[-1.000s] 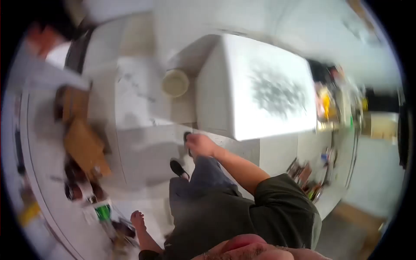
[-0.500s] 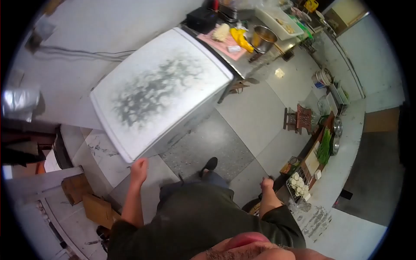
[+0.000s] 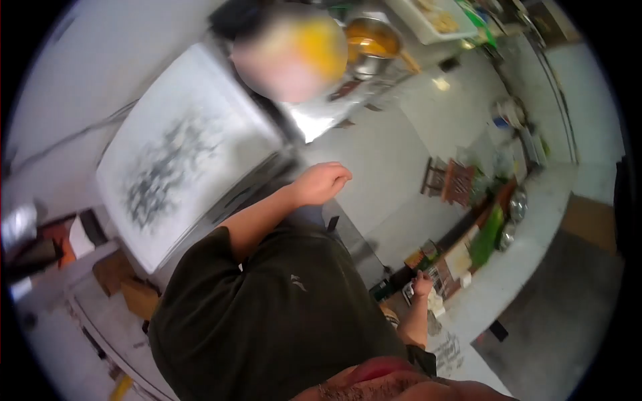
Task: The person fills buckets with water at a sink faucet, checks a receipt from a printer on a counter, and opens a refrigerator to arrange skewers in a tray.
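My left hand (image 3: 324,182) is raised in front of my body with its fingers curled in, and nothing shows in it. It hangs in the air beside the white chest-like appliance (image 3: 167,160), whose top has a grey floral pattern. Lower right, my right hand (image 3: 422,284) is small in view with its fingers drawn together; whether it holds anything is hidden. Near it, along the low ledge, are white pieces (image 3: 436,302) and a cutting board (image 3: 459,260). Past the board lies a bunch of long green vegetables (image 3: 487,237).
On the metal worktop stand a steel pot (image 3: 371,50) with orange contents and a white tub (image 3: 435,20). A blurred patch covers things beside the pot. A small wooden stool (image 3: 449,182) is on the floor. Cardboard boxes (image 3: 139,297) sit lower left.
My left hand has swung up and right, away from the appliance's corner. The view has shifted, bringing the worktop closer. My right hand now appears slightly nearer the ledge.
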Motion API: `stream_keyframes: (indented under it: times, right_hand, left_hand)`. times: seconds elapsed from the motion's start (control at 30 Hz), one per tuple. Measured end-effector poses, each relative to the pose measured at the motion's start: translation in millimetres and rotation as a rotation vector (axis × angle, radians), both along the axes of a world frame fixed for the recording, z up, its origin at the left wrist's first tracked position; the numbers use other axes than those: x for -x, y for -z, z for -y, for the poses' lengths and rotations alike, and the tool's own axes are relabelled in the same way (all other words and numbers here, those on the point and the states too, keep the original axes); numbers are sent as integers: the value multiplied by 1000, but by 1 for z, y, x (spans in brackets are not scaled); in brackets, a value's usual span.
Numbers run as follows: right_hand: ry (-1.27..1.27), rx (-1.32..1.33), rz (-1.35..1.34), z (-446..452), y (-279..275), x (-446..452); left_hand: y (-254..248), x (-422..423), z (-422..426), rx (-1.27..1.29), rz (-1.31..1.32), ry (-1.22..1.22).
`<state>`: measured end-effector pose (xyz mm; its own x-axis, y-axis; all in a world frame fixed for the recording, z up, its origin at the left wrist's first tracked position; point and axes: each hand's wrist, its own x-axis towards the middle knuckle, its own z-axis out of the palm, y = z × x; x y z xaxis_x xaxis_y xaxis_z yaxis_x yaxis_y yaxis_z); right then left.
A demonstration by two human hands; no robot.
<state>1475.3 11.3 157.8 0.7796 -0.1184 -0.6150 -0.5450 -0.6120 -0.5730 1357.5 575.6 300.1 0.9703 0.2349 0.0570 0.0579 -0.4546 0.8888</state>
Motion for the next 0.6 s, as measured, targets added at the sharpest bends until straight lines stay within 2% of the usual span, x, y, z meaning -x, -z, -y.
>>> stream_keyframes:
  times: [0.07,0.1,0.17,0.2,0.23,0.27,0.3,0.33,0.37,0.4,0.5,0.6]
  right_hand:
    - [286,-49,-33,-20,-42,-27]
    - [150,74,83,27,-4,-34]
    - [155,124,88,66,10,-37]
    - [311,204,-29,44,-9,-41]
    - [-544,719,33,74,6,-34]
    - [-797,892,275,48,-21,-32]
    - [-745,930,-56,32,-24,-35]
    - [-832,890,356,65,17,-6]
    - [-776,829,-237,40,7,-21]
    - [-655,738,-344,32,15,-27]
    - [-289,451,-380,19,52,-92]
    - [-137,284,-378,16,80,-205]
  left_hand:
    - [2,-80,3,35,-9,66]
    - [0,-121,9,48,-11,104]
    - [-14,-201,20,98,76,232]
    - [-22,-236,21,115,107,284]
    - [-32,-269,25,114,117,358]
    - [-42,-303,30,109,128,429]
    - [-50,-338,37,99,143,496]
    - [-53,-373,42,111,165,532]
    - [-55,-407,48,126,187,561]
    - [-57,-441,54,145,207,584]
    - [-63,-550,71,77,143,572]
    - [-51,-657,87,-25,88,507]
